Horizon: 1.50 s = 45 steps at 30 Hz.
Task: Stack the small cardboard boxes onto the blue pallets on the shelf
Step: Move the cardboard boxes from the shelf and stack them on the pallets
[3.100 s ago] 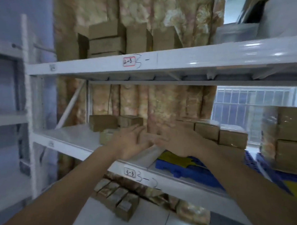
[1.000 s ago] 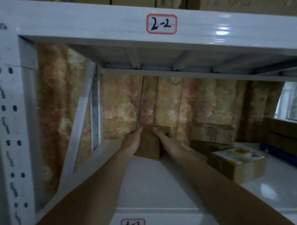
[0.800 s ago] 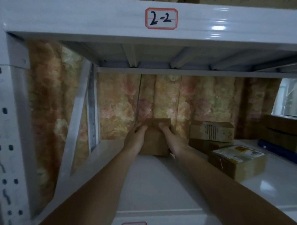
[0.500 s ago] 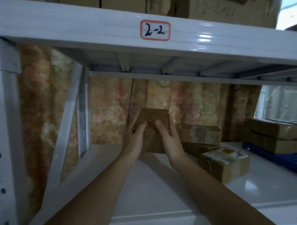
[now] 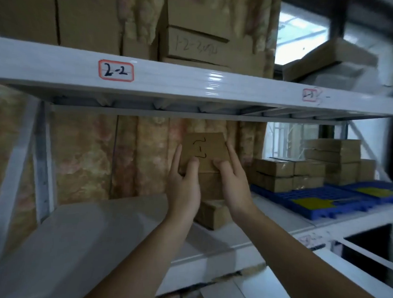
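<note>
A small cardboard box (image 5: 208, 149) with black handwriting on its face is held up in the air above the white middle shelf (image 5: 79, 229). My left hand (image 5: 185, 186) grips its left side and my right hand (image 5: 234, 182) its right side, thumbs on the front. To the right on the same shelf lie blue pallets (image 5: 319, 199) with yellow patches. Stacked small boxes (image 5: 286, 173) stand on the pallets' far part. Behind my hands two more small boxes (image 5: 213, 213) rest on the bare shelf, partly hidden.
The upper shelf beam (image 5: 194, 83), labelled 2-2, runs just above the held box and carries larger cardboard boxes (image 5: 195, 40). A slanted white brace (image 5: 12, 176) stands at the left. A flowered curtain (image 5: 84, 157) hangs behind the shelf.
Both hands have lifted the box off the shelf and carried it up and rightward. My view has swung right, bringing the blue pallets and their stacked boxes into sight.
</note>
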Each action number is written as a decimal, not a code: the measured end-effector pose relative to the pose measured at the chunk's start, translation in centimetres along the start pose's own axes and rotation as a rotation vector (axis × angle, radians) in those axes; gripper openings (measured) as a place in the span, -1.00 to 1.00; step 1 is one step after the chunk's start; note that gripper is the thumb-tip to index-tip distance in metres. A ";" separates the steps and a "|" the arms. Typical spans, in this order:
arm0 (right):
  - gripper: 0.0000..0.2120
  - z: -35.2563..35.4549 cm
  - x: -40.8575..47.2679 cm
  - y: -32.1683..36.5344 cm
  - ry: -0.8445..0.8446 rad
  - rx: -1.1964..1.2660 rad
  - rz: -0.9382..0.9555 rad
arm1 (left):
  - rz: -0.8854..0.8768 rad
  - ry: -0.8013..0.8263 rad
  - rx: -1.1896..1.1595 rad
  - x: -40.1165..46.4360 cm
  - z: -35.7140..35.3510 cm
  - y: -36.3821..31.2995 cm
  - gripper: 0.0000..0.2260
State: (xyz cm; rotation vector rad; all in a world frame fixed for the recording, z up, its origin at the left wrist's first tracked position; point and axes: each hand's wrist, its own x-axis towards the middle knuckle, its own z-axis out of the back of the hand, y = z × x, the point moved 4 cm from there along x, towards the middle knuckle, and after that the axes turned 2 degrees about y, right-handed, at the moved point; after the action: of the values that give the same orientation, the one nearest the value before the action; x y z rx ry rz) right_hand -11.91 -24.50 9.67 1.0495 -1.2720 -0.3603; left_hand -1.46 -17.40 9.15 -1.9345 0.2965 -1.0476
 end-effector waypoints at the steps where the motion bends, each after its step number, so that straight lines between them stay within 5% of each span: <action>1: -0.46 2.1 -0.5 0.5 -0.021 -0.011 -0.001 | 0.010 0.018 -0.015 -0.9 -1.9 0.1 -0.55; 18: -0.48 41.3 -7.6 3.9 -0.347 -0.254 -0.138 | 0.210 0.341 -0.165 -17.9 -37.7 4.3 -0.55; 45: -0.58 65.8 13.0 -4.4 -0.475 -0.207 -0.134 | 0.226 0.440 -0.150 -5.6 -67.0 16.3 -0.52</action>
State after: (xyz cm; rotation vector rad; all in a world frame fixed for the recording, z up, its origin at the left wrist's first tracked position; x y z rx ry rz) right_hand -65.46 -65.14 9.65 0.9006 -1.5458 -0.8640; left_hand -53.18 -63.35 9.63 -1.7312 0.8399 -1.3188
